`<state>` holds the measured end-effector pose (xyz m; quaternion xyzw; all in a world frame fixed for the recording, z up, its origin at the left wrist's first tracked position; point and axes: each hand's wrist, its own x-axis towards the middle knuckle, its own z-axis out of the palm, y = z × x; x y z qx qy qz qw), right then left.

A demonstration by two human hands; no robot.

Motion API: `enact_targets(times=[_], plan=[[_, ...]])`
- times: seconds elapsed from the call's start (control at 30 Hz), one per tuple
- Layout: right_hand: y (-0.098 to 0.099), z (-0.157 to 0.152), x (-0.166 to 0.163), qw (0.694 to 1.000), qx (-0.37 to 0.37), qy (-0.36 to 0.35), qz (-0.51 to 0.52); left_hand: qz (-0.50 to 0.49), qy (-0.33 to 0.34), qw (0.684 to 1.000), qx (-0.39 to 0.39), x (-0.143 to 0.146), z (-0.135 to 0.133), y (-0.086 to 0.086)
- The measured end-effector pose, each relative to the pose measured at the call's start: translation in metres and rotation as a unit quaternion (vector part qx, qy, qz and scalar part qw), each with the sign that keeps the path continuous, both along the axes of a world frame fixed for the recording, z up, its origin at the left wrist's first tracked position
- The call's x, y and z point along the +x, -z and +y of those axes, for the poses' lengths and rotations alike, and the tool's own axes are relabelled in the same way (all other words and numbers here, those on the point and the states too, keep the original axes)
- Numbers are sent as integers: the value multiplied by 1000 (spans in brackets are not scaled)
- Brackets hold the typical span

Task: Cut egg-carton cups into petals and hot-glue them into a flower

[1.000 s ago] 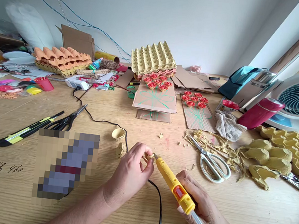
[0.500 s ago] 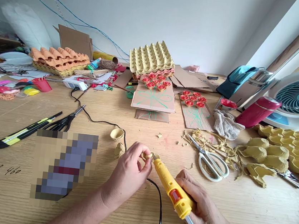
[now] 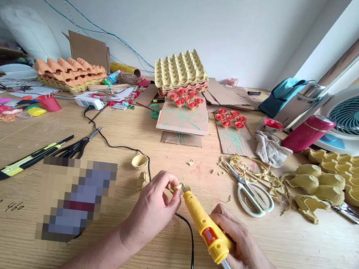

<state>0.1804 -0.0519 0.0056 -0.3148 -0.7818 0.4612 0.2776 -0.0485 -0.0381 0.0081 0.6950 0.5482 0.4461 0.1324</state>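
Observation:
In the lower middle of the head view, my left hand (image 3: 156, 211) pinches a small curled piece of yellow egg carton (image 3: 177, 187) between thumb and fingers. My right hand (image 3: 241, 245) is wrapped round a yellow hot glue gun (image 3: 204, 223), a clear glue stick jutting from its back end. The gun's metal nozzle meets the carton piece, or is very close to it; the exact contact is hidden. Just beyond my left hand stand a small yellow carton cup (image 3: 139, 161) and a cut, petal-shaped carton piece (image 3: 142, 181), the latter partly behind my fingers.
White-handled scissors (image 3: 253, 194) lie beside carton scraps (image 3: 270, 179) on the right. Left are a utility knife (image 3: 30, 158) and black scissors (image 3: 77, 146). Cardboard with red carton flowers (image 3: 186, 98) stands behind. The gun's black cord (image 3: 193, 248) crosses the table under my hands.
Both hands, the carton piece and the glue gun keep nearly the same pose. The whole view has shifted very slightly.

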Motion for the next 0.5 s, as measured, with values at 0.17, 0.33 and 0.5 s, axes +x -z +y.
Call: enact_targets(times=[0.17, 0.33, 0.5], plan=[[2, -1, 0, 1000, -4, -4, 4, -2, 4, 1000, 1, -1, 1, 1], [4, -1, 2, 1000, 0, -2, 8, -1, 6, 1000, -5, 0, -1, 0], [4, 0, 2, 1000, -3, -6, 15, 3, 1, 1000, -4, -1, -1, 0]])
